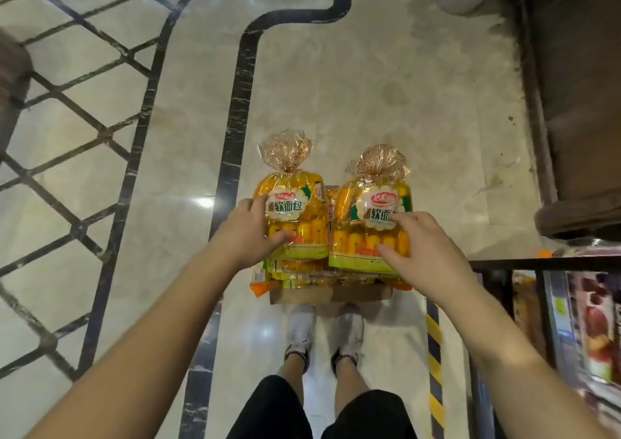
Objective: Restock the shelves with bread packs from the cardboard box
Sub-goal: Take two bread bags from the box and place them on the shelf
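Bread pack (299, 233) gripped by left hand (252, 233); second pack (359, 240) by right hand (426, 253).

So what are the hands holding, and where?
Left hand grips left bread pack by its left edge; right hand, right bread pack by its right edge.

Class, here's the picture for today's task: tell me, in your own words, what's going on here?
A person stands over a brown cardboard box on the marble floor; more bread lies in it. The left hand holds one yellow clear-plastic bread pack with a gold tied top. The right hand holds a second yellow bread pack. The two packs are side by side over the box. A dark shelf rack with goods stands at the right, and neither pack has reached it yet.
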`<state>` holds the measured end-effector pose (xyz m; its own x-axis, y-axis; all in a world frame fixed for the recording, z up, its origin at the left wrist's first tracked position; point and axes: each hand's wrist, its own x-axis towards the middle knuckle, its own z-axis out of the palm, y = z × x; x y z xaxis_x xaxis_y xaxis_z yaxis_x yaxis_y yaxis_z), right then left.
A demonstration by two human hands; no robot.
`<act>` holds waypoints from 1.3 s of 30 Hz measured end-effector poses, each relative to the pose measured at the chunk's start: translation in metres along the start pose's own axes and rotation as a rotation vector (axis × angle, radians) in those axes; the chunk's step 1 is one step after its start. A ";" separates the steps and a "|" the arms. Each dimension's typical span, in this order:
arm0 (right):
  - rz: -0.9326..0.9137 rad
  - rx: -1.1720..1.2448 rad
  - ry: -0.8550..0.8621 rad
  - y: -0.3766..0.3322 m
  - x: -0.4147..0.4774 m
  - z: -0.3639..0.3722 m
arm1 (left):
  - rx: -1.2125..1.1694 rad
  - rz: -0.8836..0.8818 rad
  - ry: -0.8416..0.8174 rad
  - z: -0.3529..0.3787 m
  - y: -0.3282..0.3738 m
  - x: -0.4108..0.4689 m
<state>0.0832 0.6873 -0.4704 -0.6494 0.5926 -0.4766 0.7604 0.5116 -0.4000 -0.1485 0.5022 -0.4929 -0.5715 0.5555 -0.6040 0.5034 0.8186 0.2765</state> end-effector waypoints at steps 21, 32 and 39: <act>0.075 0.207 -0.028 0.074 0.041 0.050 | -0.811 -0.294 0.011 0.084 -0.057 0.090; 0.364 0.373 -0.056 0.090 0.082 0.056 | -0.907 -0.191 -0.065 0.078 -0.061 0.090; 0.423 0.533 -0.176 0.101 0.103 0.074 | -0.947 -0.121 -0.103 0.077 -0.070 0.092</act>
<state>0.0937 0.7539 -0.6179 -0.3203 0.5407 -0.7778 0.8764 -0.1426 -0.4600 -0.1865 0.4847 -0.6255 -0.5031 0.4804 -0.7184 -0.3136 0.6731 0.6697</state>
